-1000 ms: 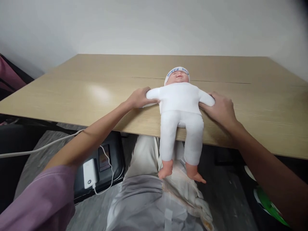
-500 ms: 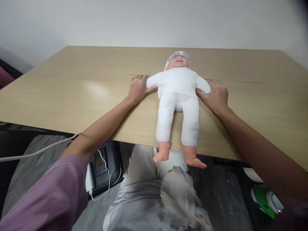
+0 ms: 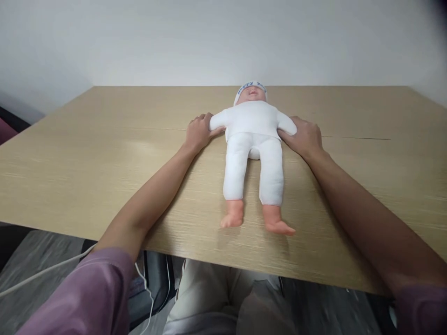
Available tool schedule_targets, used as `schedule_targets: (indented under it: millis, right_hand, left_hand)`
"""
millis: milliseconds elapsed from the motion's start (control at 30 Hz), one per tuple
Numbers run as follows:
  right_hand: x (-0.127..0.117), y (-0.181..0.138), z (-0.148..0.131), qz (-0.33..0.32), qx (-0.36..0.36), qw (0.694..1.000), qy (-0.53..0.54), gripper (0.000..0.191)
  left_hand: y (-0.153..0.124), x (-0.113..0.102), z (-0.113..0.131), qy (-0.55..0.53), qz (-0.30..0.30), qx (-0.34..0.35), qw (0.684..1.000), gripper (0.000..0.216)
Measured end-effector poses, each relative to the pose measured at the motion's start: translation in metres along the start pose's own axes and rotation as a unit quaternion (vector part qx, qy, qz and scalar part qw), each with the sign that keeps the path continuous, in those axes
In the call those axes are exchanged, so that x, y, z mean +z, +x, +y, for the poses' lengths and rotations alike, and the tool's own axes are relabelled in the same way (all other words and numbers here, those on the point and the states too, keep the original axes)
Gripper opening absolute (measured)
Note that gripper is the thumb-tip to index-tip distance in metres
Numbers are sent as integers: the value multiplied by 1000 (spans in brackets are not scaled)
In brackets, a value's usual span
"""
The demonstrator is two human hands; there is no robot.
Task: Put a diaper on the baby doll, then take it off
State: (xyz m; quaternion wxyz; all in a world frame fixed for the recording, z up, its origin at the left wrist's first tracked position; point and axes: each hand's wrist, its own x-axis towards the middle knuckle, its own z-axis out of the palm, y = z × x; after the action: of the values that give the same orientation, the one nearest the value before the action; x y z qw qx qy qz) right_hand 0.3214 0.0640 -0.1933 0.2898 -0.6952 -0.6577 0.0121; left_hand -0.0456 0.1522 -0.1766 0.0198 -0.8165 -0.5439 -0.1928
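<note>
A baby doll [image 3: 254,123] with a white cloth body lies face up on the wooden table [image 3: 87,177]. Its head points to the far edge, and a white headband [image 3: 250,84] with blue lettering goes round it. The pinkish plastic feet [image 3: 233,215] point toward me, on the tabletop. My left hand [image 3: 200,132] is closed around the end of the doll's arm at the left, thumb toward its body. On the other side my right hand [image 3: 304,136] grips the other arm end, thumb tucked under it.
Behind the table stands a pale wall [image 3: 209,42]. A white cable [image 3: 45,274] runs past my left elbow below the near table edge. A dark bag-like object [image 3: 157,279] is under the edge, beside my legs [image 3: 206,284].
The doll and both hands have moved away from me across the table. Its feet, which hung over the near edge, are now above the tabletop. The camera view has tilted up.
</note>
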Motion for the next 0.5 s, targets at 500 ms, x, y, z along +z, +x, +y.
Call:
schedule_targets:
  millis: [500]
  right_hand:
    - [-9,-24,2,-8,-38,998,-44,81]
  left_hand:
    - [-24,-15,-14,-34,-9,34,999,84]
